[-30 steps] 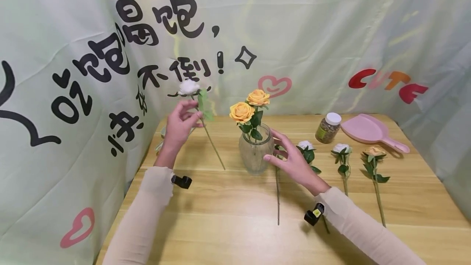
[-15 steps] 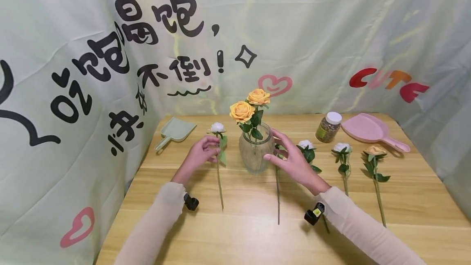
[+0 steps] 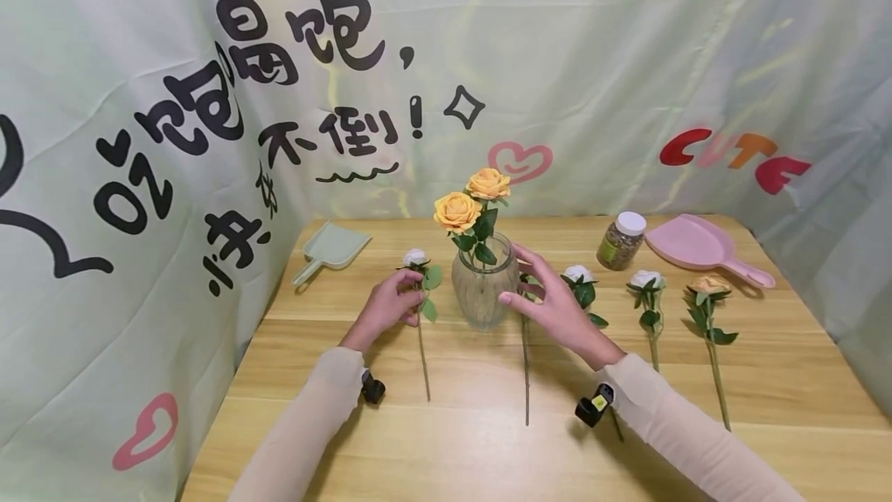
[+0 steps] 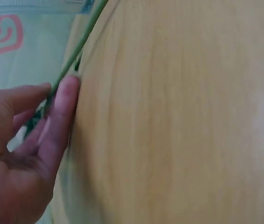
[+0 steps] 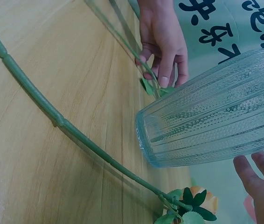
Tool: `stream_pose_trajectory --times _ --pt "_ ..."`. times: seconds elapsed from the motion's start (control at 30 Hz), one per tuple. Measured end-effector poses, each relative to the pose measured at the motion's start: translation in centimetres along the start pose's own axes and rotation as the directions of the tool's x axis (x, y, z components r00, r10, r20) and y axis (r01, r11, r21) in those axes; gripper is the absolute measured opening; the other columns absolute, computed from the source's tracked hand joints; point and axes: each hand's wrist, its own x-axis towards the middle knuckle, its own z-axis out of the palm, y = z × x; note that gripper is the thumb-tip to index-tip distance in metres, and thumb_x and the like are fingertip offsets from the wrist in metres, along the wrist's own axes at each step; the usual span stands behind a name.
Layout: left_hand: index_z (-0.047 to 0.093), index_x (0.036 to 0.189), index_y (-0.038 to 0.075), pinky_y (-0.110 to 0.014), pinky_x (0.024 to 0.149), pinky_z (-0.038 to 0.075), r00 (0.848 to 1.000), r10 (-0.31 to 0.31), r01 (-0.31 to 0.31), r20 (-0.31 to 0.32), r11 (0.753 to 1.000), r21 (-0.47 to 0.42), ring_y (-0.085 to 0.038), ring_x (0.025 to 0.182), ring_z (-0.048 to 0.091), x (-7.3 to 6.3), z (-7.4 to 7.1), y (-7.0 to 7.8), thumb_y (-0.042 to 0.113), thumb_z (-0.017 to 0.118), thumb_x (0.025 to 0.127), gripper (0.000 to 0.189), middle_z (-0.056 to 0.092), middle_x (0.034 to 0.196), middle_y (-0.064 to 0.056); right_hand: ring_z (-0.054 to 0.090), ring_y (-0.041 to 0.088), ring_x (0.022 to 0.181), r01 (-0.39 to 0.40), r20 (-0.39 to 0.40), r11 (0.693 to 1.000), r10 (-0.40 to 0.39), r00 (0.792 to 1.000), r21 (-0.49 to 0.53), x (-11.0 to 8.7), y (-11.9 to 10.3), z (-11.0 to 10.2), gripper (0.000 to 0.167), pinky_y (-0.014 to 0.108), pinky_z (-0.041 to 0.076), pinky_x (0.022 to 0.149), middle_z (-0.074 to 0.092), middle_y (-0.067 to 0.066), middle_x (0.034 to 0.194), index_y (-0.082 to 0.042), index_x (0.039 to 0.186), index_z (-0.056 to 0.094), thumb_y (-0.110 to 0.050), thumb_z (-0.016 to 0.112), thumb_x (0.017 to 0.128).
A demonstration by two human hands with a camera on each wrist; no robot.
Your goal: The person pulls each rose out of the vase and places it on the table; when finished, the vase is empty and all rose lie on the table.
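My left hand [image 3: 394, 302] pinches the green stem [image 4: 83, 39] of a white rose [image 3: 415, 257] low over the table, left of the vase. The bloom points to the back and the stem toward me. My right hand [image 3: 550, 300] holds the right side of a ribbed clear glass vase [image 5: 211, 112], fingers and thumb spread around its wall. Two yellow-orange roses [image 3: 457, 212] stand in the vase, their blooms above the rim. Under my right hand lies another rose stem [image 3: 526, 378]; its orange bloom [image 5: 210, 199] shows in the right wrist view.
Right of the vase lie two white roses [image 3: 646, 281] and a pale orange rose [image 3: 709, 287]. A white-capped jar [image 3: 620, 242] and a pink dustpan [image 3: 690, 242] sit at the back right. A pale green dustpan [image 3: 336, 246] lies back left. Printed cloth [image 3: 592, 60] hangs behind the table.
My left hand has brought the white rose down and right, from raised over the back left to low beside the vase. My right hand and the vase have stayed put.
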Motion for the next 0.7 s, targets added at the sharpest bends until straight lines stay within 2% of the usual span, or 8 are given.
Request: stream_pose_trajectory --times 0.13,0.37,0.47,0.53,0.6,0.7 --pt "0.065 0.143 0.009 -0.038 0.064 0.07 1.0 0.019 -0.018 -0.021 0.998 0.058 -0.021 0.075 0.073 -0.3 -0.1 0.1 0.007 0.075 0.104 0.04 0.06 0.147 -0.018 0.046 0.037 0.154 0.003 -0.003 1.0 -0.003 1.0 0.003 0.1 0.1 0.0 0.084 0.062 0.046 0.125 0.038 0.008 0.174 -0.027 0.171 0.034 -0.023 0.081 0.102" --pt "0.06 0.149 0.011 -0.039 0.069 0.071 1.0 -0.006 0.006 0.001 1.0 0.022 -0.023 0.083 0.076 -0.6 0.0 0.3 0.006 0.074 0.104 0.048 0.058 0.151 -0.016 0.047 0.038 0.153 0.006 -0.007 1.0 -0.006 1.0 -0.003 0.0 0.0 0.0 0.084 0.061 0.047 0.125 0.039 0.009 0.174 -0.028 0.171 0.034 -0.023 0.081 0.101" --pt "0.059 0.15 0.012 -0.039 0.072 0.072 1.0 0.008 -0.008 -0.029 1.0 0.029 -0.025 0.092 0.075 -0.7 -0.3 0.7 0.006 0.075 0.103 0.05 0.059 0.146 -0.015 0.047 0.038 0.153 0.007 -0.006 1.0 -0.007 1.0 -0.002 0.0 0.0 0.0 0.084 0.061 0.047 0.125 0.039 0.009 0.174 -0.027 0.171 0.034 -0.023 0.081 0.102" --pt "0.057 0.152 0.012 -0.038 0.077 0.071 0.996 0.047 -0.044 -0.071 0.998 0.052 -0.026 0.1 0.074 -0.8 -0.7 1.3 0.007 0.076 0.103 0.052 0.06 0.144 -0.014 0.046 0.038 0.154 0.008 -0.004 1.0 -0.008 1.0 -0.001 0.0 0.0 0.1 0.084 0.061 0.047 0.125 0.038 0.009 0.175 -0.027 0.171 0.034 -0.023 0.081 0.102" --pt "0.057 0.151 0.013 -0.038 0.086 0.07 0.987 0.116 -0.105 -0.113 0.99 0.095 -0.028 0.11 0.072 -1.0 -1.1 2.2 0.01 0.076 0.103 0.052 0.062 0.144 -0.012 0.047 0.038 0.153 0.011 -0.005 1.0 -0.011 1.0 -0.001 0.0 0.1 0.1 0.084 0.061 0.047 0.125 0.038 0.008 0.175 -0.027 0.171 0.034 -0.023 0.081 0.101" --pt "0.061 0.146 0.014 -0.044 0.099 0.066 0.959 0.241 -0.223 -0.151 0.966 0.132 -0.03 0.122 0.07 -1.3 -1.4 4.2 0.016 0.075 0.105 0.044 0.065 0.144 -0.012 0.047 0.037 0.153 0.016 -0.008 1.0 -0.016 1.0 -0.002 0.1 0.1 0.0 0.084 0.06 0.048 0.124 0.039 0.007 0.174 -0.028 0.171 0.035 -0.022 0.081 0.101"
